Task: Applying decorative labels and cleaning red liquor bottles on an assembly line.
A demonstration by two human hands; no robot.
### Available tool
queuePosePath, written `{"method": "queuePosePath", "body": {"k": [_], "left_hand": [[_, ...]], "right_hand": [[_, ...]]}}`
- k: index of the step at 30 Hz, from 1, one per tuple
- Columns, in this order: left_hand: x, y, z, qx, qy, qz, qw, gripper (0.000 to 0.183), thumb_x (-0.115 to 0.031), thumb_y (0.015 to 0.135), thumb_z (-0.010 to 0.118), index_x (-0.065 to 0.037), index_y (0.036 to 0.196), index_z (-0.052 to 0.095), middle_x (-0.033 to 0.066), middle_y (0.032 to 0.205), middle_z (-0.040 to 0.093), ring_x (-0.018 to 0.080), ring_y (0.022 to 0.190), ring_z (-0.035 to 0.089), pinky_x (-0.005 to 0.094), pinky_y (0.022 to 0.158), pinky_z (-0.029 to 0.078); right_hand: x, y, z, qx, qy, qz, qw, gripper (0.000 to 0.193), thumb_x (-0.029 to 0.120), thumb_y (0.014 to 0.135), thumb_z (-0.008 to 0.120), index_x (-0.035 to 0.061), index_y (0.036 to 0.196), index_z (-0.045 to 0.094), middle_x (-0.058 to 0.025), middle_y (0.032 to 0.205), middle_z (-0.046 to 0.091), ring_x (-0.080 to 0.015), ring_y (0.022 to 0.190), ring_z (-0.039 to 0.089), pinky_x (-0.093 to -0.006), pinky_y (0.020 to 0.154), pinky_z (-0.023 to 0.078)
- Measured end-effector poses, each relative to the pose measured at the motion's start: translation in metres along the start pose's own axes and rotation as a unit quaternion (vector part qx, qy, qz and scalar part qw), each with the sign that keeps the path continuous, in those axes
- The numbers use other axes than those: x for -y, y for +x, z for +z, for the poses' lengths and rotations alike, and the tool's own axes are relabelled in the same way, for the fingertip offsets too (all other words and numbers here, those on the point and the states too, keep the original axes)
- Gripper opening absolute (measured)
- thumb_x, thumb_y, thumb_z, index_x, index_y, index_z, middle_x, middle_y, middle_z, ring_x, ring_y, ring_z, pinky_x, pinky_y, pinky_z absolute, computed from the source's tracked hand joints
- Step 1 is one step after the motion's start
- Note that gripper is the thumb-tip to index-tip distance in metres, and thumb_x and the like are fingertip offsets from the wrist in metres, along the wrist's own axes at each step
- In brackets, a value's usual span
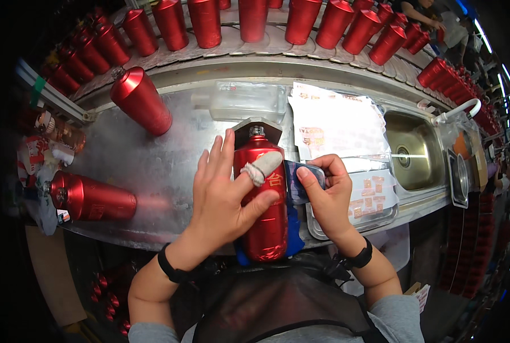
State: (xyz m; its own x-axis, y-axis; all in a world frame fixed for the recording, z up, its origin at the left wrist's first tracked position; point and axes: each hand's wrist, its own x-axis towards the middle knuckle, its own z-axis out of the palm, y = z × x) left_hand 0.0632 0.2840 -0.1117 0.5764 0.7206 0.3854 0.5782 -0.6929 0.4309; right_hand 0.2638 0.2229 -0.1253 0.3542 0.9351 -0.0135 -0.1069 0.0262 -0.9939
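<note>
In front of me a red metallic bottle with gold lettering lies with its neck away from me, against a grey angular holder. Blue cloth shows under it. My left hand rests over the bottle's left side with its fingers stretched out. A whitish cover sits on one finger, which reaches across the bottle's front. At the bottle's right side, my right hand pinches a flat dark-blue pad between thumb and fingers. Whether the pad touches the bottle, I cannot tell.
Two more red bottles, one standing and one lying, are on the metal table to the left. A clear glass bottle lies behind. White label sheets cover a tray beside a sink. Several red bottles line a conveyor.
</note>
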Motion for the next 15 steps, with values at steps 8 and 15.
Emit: {"method": "queuePosePath", "body": {"k": [8, 15], "left_hand": [[0.008, -0.003, 0.002, -0.027, -0.043, -0.044, 0.998, 0.044, -0.041, 0.092, 0.061, -0.013, 0.125, 0.067, 0.0353, 0.146, 0.038, 0.0515, 0.132, 0.041, 0.0555, 0.108, 0.030], [-0.002, -0.048, -0.002, -0.003, -0.055, -0.065, 0.996, 0.049, -0.043, 0.095, 0.057, -0.011, 0.132, 0.063, 0.0345, 0.148, 0.036, 0.0473, 0.125, 0.048, 0.0535, 0.107, 0.032]], "right_hand": [[0.001, -0.003, -0.011, 0.002, -0.043, -0.019, 0.999, 0.020, 0.009, 0.090, 0.072, 0.0005, 0.099, 0.057, -0.0006, 0.088, 0.062, -0.0035, 0.079, 0.056, -0.0189, 0.069, 0.046], [0.005, -0.006, -0.003, -0.008, -0.053, -0.041, 0.998, 0.019, 0.009, 0.088, 0.074, 0.0008, 0.096, 0.059, -0.0028, 0.087, 0.062, -0.0064, 0.077, 0.057, -0.0212, 0.069, 0.046]]}}
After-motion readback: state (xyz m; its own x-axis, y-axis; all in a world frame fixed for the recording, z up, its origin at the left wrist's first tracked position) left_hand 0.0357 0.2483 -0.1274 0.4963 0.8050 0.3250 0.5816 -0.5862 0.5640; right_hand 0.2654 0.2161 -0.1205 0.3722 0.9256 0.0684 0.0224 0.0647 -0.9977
